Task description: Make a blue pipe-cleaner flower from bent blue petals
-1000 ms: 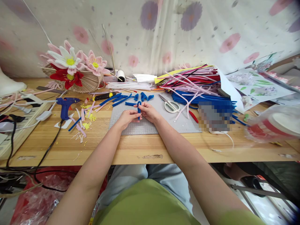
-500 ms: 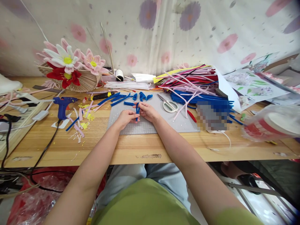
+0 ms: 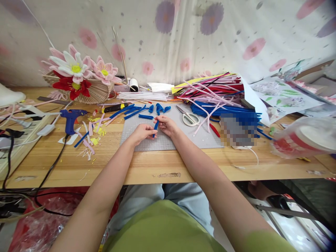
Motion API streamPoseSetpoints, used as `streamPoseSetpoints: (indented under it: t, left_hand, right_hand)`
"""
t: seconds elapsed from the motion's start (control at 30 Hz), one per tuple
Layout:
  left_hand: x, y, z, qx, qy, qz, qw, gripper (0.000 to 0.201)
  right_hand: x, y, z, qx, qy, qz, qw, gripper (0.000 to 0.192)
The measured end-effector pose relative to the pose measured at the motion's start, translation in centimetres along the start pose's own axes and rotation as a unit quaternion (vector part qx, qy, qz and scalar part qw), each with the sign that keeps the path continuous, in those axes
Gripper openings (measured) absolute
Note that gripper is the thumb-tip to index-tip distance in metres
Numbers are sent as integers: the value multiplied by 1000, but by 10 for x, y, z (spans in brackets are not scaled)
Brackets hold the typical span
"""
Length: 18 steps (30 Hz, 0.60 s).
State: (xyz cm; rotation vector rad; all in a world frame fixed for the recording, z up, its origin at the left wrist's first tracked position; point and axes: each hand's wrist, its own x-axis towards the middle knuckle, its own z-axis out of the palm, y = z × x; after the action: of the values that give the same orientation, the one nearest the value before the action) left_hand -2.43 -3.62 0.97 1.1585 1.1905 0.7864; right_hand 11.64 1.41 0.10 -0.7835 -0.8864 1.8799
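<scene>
Head view, only one: both hands meet over the grey gridded cutting mat (image 3: 168, 140) near the front of the pale wooden table (image 3: 157, 168). Left hand (image 3: 141, 133) has thumb and forefinger pinched on the lower end of a short blue fuzzy pipe-cleaner piece (image 3: 155, 125); right hand (image 3: 166, 125) pinches its upper end, so the piece is clamped between the two, held just above the mat and tilted slightly. It looks folded into a narrow loop, but it's too small to be sure. Judgement on doing this well: keep both pinches close to the bend, press the two legs flat together, and keep the ends even so it matches the finished blue petal-like loops (image 3: 159, 108) lying at the mat's far edge. Don't twist hard, the wire core kinks. Around the hands: white-handled scissors (image 3: 189, 117) on the mat just right of the right hand, a big heap of blue, pink and red pipe cleaners (image 3: 217, 96) behind them, a blue hot-glue gun (image 3: 70, 117) with black cord well to the left, pink and yellow offcuts (image 3: 94, 131) between gun and mat, and a bunch of pink, white and red handmade flowers (image 3: 76, 71) at the back left.
</scene>
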Motion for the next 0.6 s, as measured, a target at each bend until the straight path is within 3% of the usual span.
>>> streamPoseSetpoints:
  t: [0.17, 0.4, 0.6]
  left_hand:
    - [-1, 1, 1, 4, -4, 1, 1000, 36]
    - [-3, 2, -3, -22, -11, 14, 1000, 40]
    - [-3, 3, -1, -27, -4, 8, 1000, 40]
  right_hand:
    - [-1, -1, 4, -12, 9, -5, 1000, 15]
    - [2, 5, -3, -43, -33, -37, 998, 22]
    - [3, 4, -4, -68, -12, -67, 995, 22]
